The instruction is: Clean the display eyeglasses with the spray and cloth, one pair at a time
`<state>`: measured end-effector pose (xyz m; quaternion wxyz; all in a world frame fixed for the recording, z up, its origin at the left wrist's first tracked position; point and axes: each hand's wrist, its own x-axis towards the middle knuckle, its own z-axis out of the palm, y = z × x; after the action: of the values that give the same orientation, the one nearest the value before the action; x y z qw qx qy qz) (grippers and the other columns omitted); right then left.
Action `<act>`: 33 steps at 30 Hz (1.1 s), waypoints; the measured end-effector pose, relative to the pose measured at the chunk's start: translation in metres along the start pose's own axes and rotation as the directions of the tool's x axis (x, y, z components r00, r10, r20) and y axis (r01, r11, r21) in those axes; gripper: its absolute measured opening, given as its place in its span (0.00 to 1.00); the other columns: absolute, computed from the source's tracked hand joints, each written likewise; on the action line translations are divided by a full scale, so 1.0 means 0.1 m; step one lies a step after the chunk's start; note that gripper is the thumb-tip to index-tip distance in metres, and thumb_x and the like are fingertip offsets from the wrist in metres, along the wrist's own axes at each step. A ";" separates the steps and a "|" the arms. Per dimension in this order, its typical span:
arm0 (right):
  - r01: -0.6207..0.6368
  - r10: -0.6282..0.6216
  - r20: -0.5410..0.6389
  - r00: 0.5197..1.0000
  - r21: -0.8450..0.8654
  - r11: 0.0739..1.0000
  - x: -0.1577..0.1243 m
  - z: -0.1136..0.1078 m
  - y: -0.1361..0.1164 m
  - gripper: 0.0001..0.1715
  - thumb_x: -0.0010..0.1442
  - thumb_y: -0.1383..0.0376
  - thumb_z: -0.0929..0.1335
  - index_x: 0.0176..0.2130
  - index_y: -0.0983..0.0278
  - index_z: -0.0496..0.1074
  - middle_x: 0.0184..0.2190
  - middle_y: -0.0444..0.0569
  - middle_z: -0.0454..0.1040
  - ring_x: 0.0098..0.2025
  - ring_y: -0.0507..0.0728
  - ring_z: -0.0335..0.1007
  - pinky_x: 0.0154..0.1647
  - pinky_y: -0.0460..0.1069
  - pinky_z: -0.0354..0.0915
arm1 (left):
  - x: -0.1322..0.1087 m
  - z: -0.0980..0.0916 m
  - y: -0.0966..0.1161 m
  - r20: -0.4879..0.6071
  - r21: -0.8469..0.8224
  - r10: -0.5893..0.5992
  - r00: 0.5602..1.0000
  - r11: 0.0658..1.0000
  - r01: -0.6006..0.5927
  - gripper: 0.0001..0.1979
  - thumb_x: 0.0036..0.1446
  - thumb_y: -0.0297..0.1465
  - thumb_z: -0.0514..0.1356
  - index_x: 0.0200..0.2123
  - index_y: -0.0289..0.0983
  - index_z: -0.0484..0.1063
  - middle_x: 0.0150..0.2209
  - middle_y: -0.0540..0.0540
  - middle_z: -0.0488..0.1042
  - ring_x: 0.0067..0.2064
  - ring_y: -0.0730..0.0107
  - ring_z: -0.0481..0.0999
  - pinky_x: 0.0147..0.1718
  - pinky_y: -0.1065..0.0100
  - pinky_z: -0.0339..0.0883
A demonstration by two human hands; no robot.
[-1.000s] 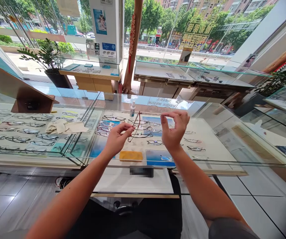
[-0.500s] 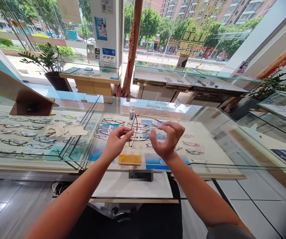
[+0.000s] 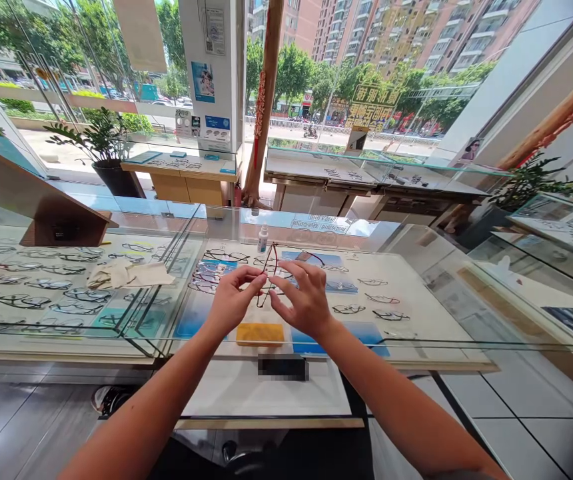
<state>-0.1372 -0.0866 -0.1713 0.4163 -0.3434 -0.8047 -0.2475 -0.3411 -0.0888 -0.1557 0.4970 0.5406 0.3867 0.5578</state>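
Note:
A pair of thin dark-and-red eyeglasses (image 3: 275, 253) is held upright over the glass counter, one temple pointing up and right. My left hand (image 3: 236, 297) pinches the frame's left side between thumb and fingers. From the right, my right hand (image 3: 304, 297) closes in on the same frame, its fingertips and thumb at the rim. Whether a small clear piece sits between those right fingertips I cannot make out. Behind the eyeglasses stands a small white spray bottle (image 3: 263, 239). Below my hands lies a yellow-orange block-like box (image 3: 260, 335).
Rows of eyeglasses (image 3: 49, 285) lie inside the glass display counter (image 3: 416, 320). A beige cloth (image 3: 129, 275) rests on top at left, near a brown wooden stand (image 3: 61, 223). A blurred-out dark object (image 3: 283, 367) sits on the white pull-out tray (image 3: 226, 397) before me.
My right hand has moved left, from beside the eyeglasses up to their rim. A small clear piece seen at its fingertips is now out of sight. My left hand keeps its hold.

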 end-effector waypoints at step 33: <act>-0.012 0.014 0.059 0.998 -0.039 0.999 0.11 -0.06 0.07 0.11 0.72 0.55 0.75 0.44 0.58 0.77 0.40 0.49 0.83 0.46 0.63 0.74 0.59 0.60 0.58 | 0.05 -0.09 0.01 -0.193 -0.055 0.019 0.981 0.998 -0.031 0.29 0.49 0.56 0.79 0.39 0.37 0.83 0.40 0.44 0.82 0.42 0.66 0.81 0.44 0.60 0.86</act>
<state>-0.1336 -0.0821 -0.1583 0.3870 -0.3639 -0.8095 -0.2500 -0.3502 -0.0827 -0.1550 0.4658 0.4743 0.4098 0.6247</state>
